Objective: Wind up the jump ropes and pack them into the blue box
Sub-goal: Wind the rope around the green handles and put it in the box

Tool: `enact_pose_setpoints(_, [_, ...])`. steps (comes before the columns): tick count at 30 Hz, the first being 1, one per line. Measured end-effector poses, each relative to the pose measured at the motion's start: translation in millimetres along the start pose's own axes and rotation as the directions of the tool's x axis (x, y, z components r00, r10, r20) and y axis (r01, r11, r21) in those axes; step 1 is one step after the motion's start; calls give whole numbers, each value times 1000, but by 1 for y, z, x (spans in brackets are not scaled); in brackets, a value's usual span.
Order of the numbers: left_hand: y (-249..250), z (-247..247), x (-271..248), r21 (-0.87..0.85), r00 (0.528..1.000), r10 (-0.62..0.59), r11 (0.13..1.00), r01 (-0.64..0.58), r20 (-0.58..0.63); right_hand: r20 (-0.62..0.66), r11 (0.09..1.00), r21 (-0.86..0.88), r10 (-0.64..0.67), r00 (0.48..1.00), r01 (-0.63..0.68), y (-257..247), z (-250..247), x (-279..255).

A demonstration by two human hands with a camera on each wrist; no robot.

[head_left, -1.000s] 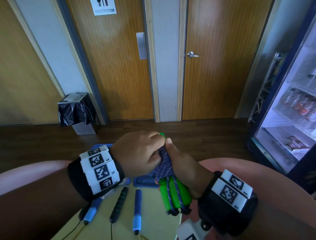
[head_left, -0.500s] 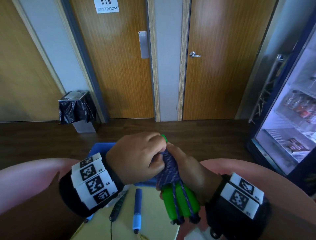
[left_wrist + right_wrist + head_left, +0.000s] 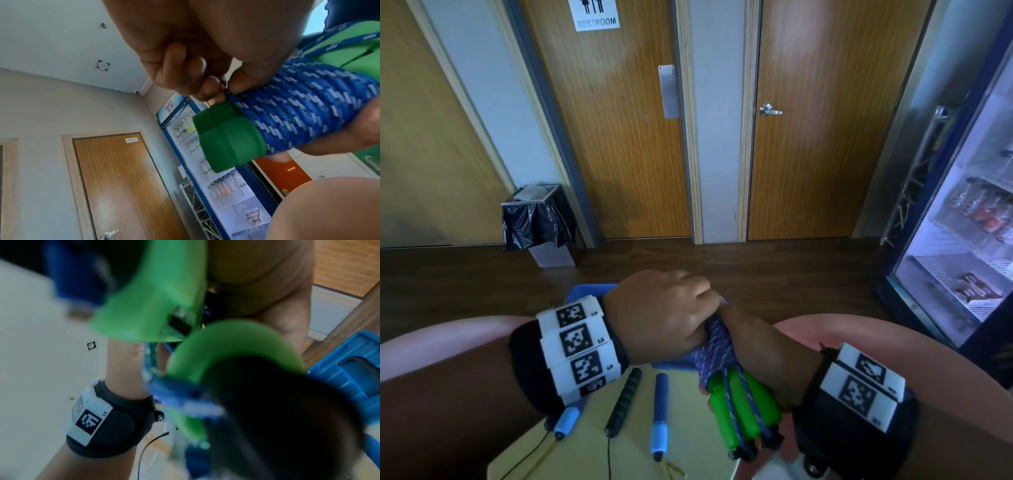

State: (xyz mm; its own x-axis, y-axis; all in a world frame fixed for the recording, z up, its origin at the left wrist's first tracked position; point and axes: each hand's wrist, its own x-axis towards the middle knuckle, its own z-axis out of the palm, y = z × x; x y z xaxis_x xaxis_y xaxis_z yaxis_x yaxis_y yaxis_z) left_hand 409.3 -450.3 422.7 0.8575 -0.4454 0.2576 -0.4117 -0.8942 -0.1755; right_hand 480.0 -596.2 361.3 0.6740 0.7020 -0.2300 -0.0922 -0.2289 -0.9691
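A jump rope with two green handles [image 3: 743, 411] is held upright over the table, its blue braided rope [image 3: 714, 346] wound tightly around them. My right hand [image 3: 763, 356] grips the bundle from the right. My left hand [image 3: 664, 315] sits on top, its fingertips [image 3: 207, 91] pinching the rope [image 3: 304, 110] at the wound coil's upper edge, next to the green handle ends [image 3: 228, 139]. The blue box [image 3: 592, 291] lies just behind my hands, mostly hidden; its side [image 3: 349, 369] shows in the right wrist view.
On the pale yellow table [image 3: 688, 445] lie a black handle [image 3: 625, 397] and two blue handles [image 3: 659, 414] [image 3: 566, 419] of other ropes, their cords running off the near edge. A bin [image 3: 537, 219] and a drinks fridge [image 3: 962, 222] stand beyond.
My left hand has slid over the top of the bundle and now covers the green handle tips. The bundle has tilted a little, its lower end swinging right.
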Motion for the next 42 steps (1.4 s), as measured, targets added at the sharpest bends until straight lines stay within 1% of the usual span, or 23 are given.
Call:
enact_pose_setpoints(2, [-1, 3, 0, -91, 999, -29, 996, 26, -33, 10, 997, 13, 77, 997, -77, 2, 3, 3])
enact_pose_setpoints(3, [-1, 4, 1, -153, 996, -71, 986, 62, -55, 9, 992, 36, 123, 992, -124, 2, 4, 3])
enact_pose_setpoints(4, [0, 6, 1, -211, 990, -118, 972, 99, -80, -1, 989, 52, 137, 991, -137, 2, 5, 3])
enact_pose_setpoints(8, [10, 13, -2, -372, 944, -286, 905, 209, -166, -74, 998, -25, 57, 996, -59, 0, 2, 2])
enact_pose_setpoints(10, [16, 17, -3, -416, 914, -363, 870, 265, -178, -85, 997, -24, 74, 994, -76, 1, 0, 1])
enact_pose_setpoints(13, [20, 18, -2, -433, 890, -427, 840, 327, -156, -86, 996, -4, 83, 993, -84, 3, 0, -1])
enact_pose_setpoints(15, [21, 17, -1, -423, 870, -463, 832, 360, -168, -91, 996, -47, 65, 994, -70, 2, -1, -1])
enact_pose_setpoints(17, [21, 17, -1, -399, 856, -478, 836, 375, -196, -105, 994, -95, 49, 993, -59, 0, -2, -1])
enact_pose_setpoints(22, [22, 20, -3, -235, 899, -423, 891, 389, -117, -81, 986, -141, 82, 993, -93, -2, 0, 2])
enact_pose_setpoints(26, [19, 29, -5, -286, 893, -447, 863, 417, -47, -57, 958, -275, 67, 996, -80, -10, 3, -2])
enact_pose_setpoints(28, [19, 35, -7, -309, 878, -478, 836, 454, -4, -66, 947, -315, 40, 997, -58, -9, 4, -1])
enact_pose_setpoints(33, [17, 48, -9, -279, 819, -568, 775, 567, 84, -52, 929, -365, 43, 998, -59, -6, 17, 7])
enact_pose_setpoints(35, [17, 51, -11, -302, 800, -590, 747, 592, 110, -31, 933, -358, 33, 999, -42, -2, 23, 14])
enact_pose_setpoints(37, [18, 51, -17, -336, 791, -604, 728, 597, 97, -52, 957, -283, 53, 997, -65, -1, 23, 18])
enact_pose_setpoints(39, [16, 49, -24, -365, 797, -598, 726, 583, 83, -79, 955, -278, 86, 993, -105, -2, 21, 19])
enact_pose_setpoints(42, [5, 44, -32, -344, 830, -553, 769, 539, 65, -46, 959, -275, 61, 997, -71, -5, 24, 20])
